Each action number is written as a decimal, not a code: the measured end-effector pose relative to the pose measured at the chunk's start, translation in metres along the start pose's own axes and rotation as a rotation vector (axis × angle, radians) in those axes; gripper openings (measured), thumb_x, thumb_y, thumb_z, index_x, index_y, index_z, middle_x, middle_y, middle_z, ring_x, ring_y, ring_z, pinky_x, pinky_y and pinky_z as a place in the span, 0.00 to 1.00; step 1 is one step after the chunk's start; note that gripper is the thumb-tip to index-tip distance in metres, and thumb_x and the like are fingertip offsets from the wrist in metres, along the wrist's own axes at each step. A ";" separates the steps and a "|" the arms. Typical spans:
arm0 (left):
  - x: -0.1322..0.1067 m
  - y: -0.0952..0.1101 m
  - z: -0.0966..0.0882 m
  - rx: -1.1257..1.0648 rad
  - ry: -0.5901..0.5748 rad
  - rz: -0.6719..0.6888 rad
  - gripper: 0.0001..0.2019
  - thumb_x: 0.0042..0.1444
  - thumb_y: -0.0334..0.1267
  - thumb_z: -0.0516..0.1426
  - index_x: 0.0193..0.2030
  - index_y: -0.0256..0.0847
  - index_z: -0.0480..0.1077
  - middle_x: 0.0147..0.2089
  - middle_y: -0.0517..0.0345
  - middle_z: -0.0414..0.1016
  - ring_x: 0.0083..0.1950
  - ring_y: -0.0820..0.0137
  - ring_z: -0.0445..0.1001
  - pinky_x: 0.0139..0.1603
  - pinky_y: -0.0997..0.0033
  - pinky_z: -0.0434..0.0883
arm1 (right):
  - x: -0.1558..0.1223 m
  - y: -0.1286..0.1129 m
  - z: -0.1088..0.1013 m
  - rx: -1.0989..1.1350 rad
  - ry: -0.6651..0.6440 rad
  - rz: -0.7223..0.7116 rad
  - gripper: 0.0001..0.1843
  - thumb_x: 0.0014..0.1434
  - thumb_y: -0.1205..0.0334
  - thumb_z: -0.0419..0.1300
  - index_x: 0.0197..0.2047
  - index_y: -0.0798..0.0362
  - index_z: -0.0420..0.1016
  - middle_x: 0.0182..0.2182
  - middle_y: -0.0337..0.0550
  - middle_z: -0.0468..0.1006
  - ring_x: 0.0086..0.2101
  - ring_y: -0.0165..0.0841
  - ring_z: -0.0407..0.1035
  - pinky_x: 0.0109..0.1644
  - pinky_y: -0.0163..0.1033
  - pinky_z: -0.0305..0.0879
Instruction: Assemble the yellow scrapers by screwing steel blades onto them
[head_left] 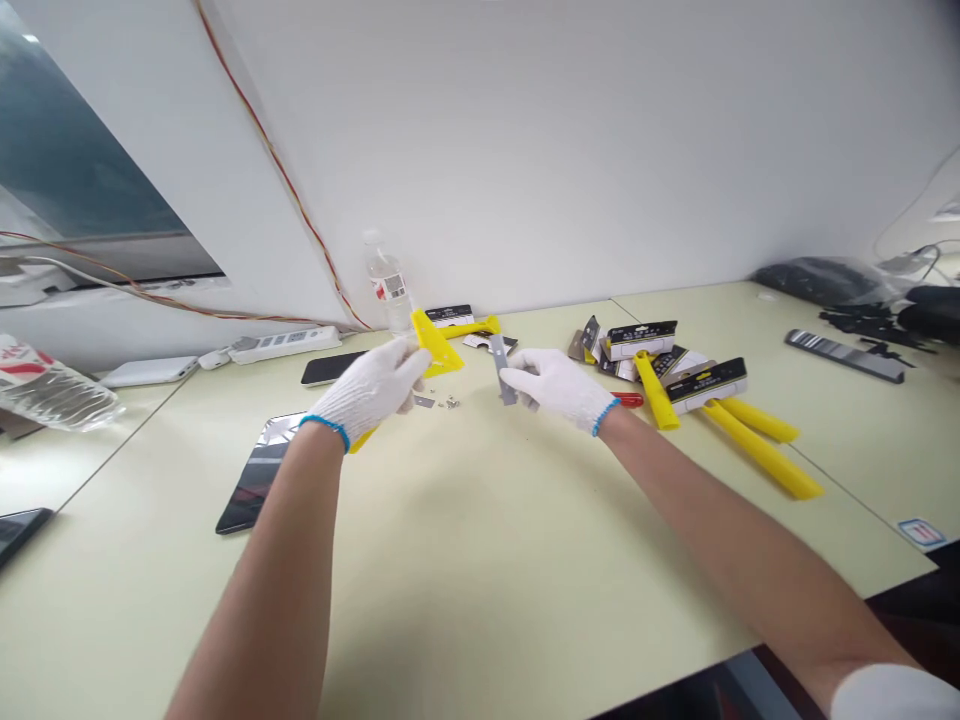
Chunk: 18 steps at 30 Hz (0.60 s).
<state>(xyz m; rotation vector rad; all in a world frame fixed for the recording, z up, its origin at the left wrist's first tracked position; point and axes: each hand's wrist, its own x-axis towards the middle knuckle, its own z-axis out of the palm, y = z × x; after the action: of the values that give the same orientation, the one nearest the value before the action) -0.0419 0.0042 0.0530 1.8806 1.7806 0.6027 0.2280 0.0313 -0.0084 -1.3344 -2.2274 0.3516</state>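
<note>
My left hand (377,382), in a white glove with a blue cuff, is closed around a yellow plastic scraper (437,345). Its wide head points up and to the right, while the handle end shows below my palm. Between the thumb and fingers of my gloved right hand (559,385) is a flat grey metal strip with holes (501,368), held upright and apart from the scraper. Below and between the hands, several small screws or nuts (450,403) lie on the table beside a small grey metal plate (424,402).
Yellow scrapers with black card labels (705,385) lie to the right, near a red tool (628,400). A water bottle (387,285) stands against the wall. At left are a tablet (259,478), a black phone (330,369) and a power strip (285,344). A grey striped bar (844,356) lies far right.
</note>
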 end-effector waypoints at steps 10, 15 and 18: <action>0.003 0.021 0.068 0.058 -0.290 0.255 0.17 0.68 0.51 0.55 0.31 0.46 0.72 0.29 0.55 0.74 0.30 0.63 0.71 0.32 0.64 0.63 | -0.053 0.021 0.008 0.021 -0.026 0.145 0.41 0.74 0.38 0.37 0.49 0.46 0.91 0.35 0.57 0.83 0.33 0.35 0.82 0.37 0.32 0.70; 0.003 0.021 0.078 0.037 -0.285 0.272 0.16 0.70 0.53 0.59 0.37 0.45 0.78 0.37 0.52 0.80 0.39 0.62 0.78 0.40 0.64 0.73 | -0.055 0.022 0.013 -0.035 0.122 0.119 0.37 0.71 0.39 0.42 0.42 0.49 0.91 0.29 0.59 0.81 0.34 0.38 0.82 0.35 0.33 0.69; 0.002 0.019 0.081 0.026 -0.296 0.258 0.16 0.73 0.52 0.60 0.51 0.40 0.78 0.49 0.50 0.81 0.46 0.65 0.79 0.50 0.61 0.79 | -0.051 0.023 0.019 0.022 0.213 0.121 0.38 0.67 0.38 0.43 0.34 0.49 0.90 0.26 0.61 0.78 0.35 0.42 0.82 0.34 0.36 0.67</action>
<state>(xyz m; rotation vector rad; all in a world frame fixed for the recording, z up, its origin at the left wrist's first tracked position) 0.0230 0.0024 0.0011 2.1110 1.3779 0.3658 0.2544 -0.0013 -0.0502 -1.4283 -1.9681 0.2630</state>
